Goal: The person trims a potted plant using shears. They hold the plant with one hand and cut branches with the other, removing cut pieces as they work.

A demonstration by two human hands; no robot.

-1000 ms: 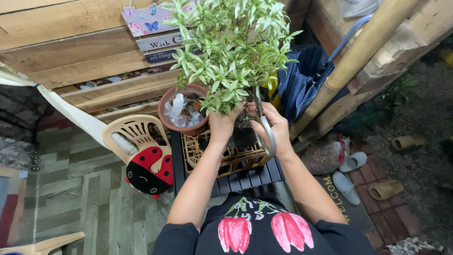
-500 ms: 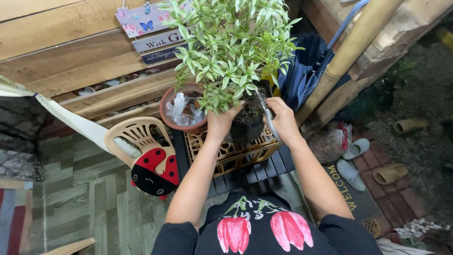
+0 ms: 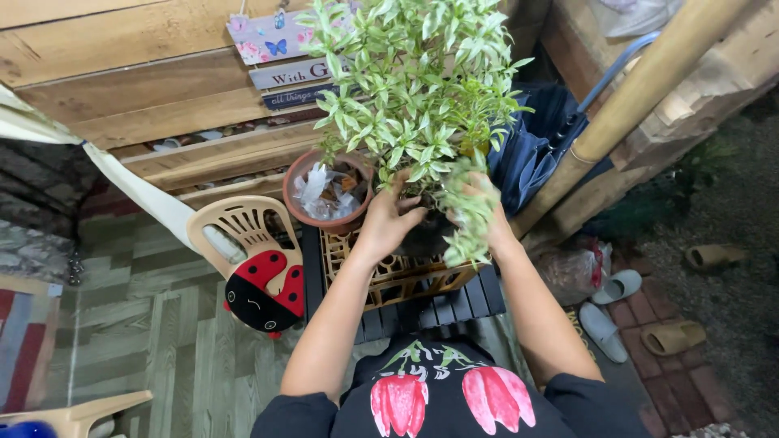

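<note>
A bushy plant with green-and-white leaves (image 3: 414, 89) grows in a dark pot (image 3: 426, 235). The pot stands on a yellow plastic crate (image 3: 389, 276), which rests on a black slatted stand (image 3: 438, 308). My left hand (image 3: 388, 221) grips the pot's near rim at the base of the stems. My right hand (image 3: 493, 223) is pushed in on the pot's right side, and a drooping leafy branch (image 3: 466, 231) covers most of it. The scissors it held a moment ago are hidden behind those leaves.
A terracotta pot (image 3: 302, 207) with clear scraps stands left of the plant. A beige plastic chair (image 3: 235, 231) carries a ladybird cushion (image 3: 264, 288). A bamboo pole (image 3: 641, 89), blue cloth (image 3: 527, 146), a plastic bag (image 3: 568, 264) and slippers (image 3: 617, 285) lie right. A wooden wall is behind.
My right hand has pushed deeper into the foliage, so the scissors are no longer seen. A leafy branch now droops over that hand. My left hand has shifted slightly up the pot.
</note>
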